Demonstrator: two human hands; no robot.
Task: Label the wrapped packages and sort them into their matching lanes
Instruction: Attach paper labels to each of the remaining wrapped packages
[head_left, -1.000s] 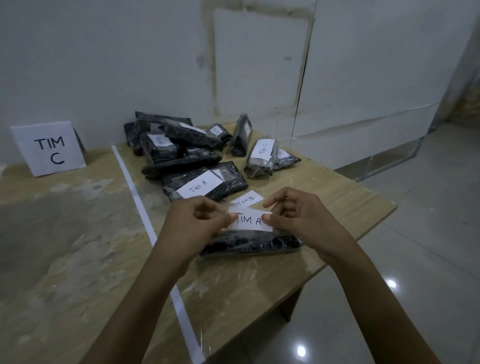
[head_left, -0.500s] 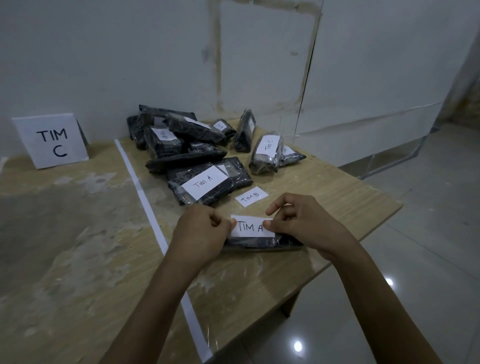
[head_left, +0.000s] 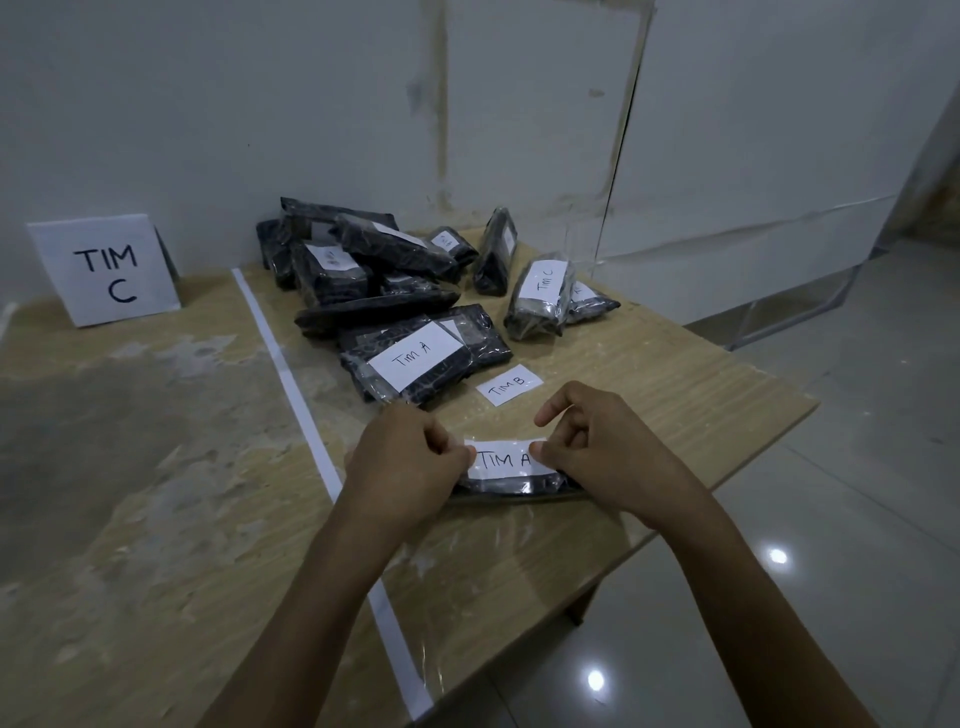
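Observation:
A small black wrapped package (head_left: 514, 486) lies on the wooden table (head_left: 675, 405) near its front edge. On top of it sits a white paper label reading TIM A (head_left: 506, 460). My left hand (head_left: 410, 457) pinches the label's left end and my right hand (head_left: 608, 452) pinches its right end, both pressing it against the package. A loose label reading TIM B (head_left: 509, 384) lies on the table just beyond. Further back is a pile of black wrapped packages (head_left: 363, 265), one labelled TIM A (head_left: 415, 358), one TIM C (head_left: 543, 296).
A white tape line (head_left: 291, 379) runs front to back across the table, left of the packages. A white sign reading TIM C (head_left: 106, 270) leans on the wall at far left. The table's right edge drops to a glossy tiled floor (head_left: 857, 467).
Both hands have lowered the TIM A label from above the package down onto its top. The view has shifted slightly, so the pile sits higher in frame.

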